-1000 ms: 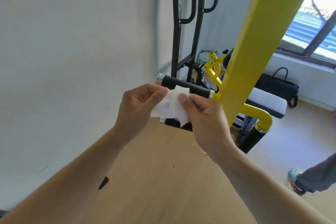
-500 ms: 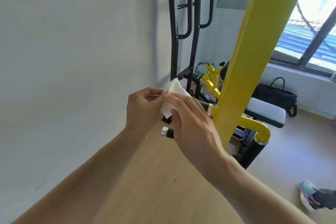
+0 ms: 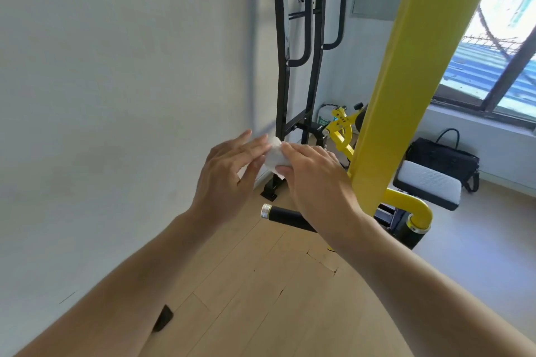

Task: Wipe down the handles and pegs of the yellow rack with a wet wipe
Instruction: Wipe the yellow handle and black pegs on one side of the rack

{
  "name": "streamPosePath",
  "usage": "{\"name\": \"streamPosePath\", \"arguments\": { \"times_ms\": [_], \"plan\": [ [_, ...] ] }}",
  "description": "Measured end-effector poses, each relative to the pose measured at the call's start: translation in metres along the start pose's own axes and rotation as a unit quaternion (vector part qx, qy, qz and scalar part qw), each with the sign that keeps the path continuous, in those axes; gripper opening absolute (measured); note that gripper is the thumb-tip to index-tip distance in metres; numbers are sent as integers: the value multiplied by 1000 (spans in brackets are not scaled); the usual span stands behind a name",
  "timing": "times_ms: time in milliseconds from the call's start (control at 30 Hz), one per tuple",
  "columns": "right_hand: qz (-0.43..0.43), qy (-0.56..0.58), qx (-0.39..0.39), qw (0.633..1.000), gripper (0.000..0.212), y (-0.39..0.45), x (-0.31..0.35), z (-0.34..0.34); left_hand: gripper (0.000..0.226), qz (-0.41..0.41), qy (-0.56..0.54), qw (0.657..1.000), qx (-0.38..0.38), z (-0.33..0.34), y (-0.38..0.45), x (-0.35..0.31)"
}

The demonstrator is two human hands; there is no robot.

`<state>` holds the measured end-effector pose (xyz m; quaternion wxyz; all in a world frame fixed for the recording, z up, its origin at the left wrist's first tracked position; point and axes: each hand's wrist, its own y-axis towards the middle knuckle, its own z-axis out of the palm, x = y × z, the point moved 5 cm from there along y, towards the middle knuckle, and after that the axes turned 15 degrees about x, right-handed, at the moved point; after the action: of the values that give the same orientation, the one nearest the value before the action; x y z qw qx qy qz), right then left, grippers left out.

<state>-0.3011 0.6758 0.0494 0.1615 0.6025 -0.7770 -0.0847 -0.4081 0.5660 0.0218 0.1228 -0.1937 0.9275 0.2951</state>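
A thick yellow upright of the rack (image 3: 406, 90) runs from the top right down to the floor. A black grip handle with a silver end cap (image 3: 282, 215) sticks out to the left from it, low down; its inner part is hidden by my right wrist. Another upper handle is hidden behind my hands. A crumpled white wet wipe (image 3: 274, 158) sits between my hands. My right hand (image 3: 316, 180) is closed around it. My left hand (image 3: 229, 174) has its fingers spread and flat, touching the wipe's left side.
A white wall fills the left. A black frame with curved handles (image 3: 293, 46) stands against it behind my hands. A yellow exercise machine with a grey padded seat (image 3: 426, 182) and a black bag (image 3: 443, 158) lie to the right, under a window. Wooden floor below.
The view tilted up, so the handles sit lower in frame. My hands rose above the lower handle, my left fingers opened, and the wipe got bunched into my right hand.
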Motion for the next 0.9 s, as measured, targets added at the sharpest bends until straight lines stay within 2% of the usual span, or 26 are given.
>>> {"name": "streamPosePath", "arguments": {
  "times_ms": [133, 233, 300, 400, 533, 600, 700, 767, 833, 900],
  "plan": [
    [10, -35, 29, 999, 39, -3, -8, -1, 37, 12, -9, 1000, 23, 3, 4, 5],
    [10, -15, -8, 1000, 37, 2, -6, 3, 46, -4, -46, 998, 31, 4, 5, -1],
    [-4, -6, -3, 1000, 40, 7, 1, 6, 48, -6, -30, 999, 31, 5, 5, -3],
    [26, -171, 84, 981, 33, 0, 1, -10, 43, -10, -31, 999, 16, 3, 6, -1],
    [28, -374, 139, 917, 24, -25, -5, -27, 45, -13, -60, 998, 19, 4, 6, -1],
    [30, -379, 160, 911, 30, -18, -6, -19, 46, -13, -66, 998, 16, 5, 6, -3],
    [19, -314, 148, 938, 37, -2, -3, -2, 46, -11, -70, 998, 3, 7, 6, -5],
    [13, -309, 137, 941, 40, 0, -1, -2, 45, -15, -64, 998, -5, 6, 6, -4],
    [28, -348, 149, 925, 35, -11, -4, -15, 43, -16, -67, 998, -15, 5, 6, -2],
    [19, -426, 157, 891, 25, -24, -8, -26, 42, -17, -76, 997, -26, 4, 6, -1]
  ]
}}
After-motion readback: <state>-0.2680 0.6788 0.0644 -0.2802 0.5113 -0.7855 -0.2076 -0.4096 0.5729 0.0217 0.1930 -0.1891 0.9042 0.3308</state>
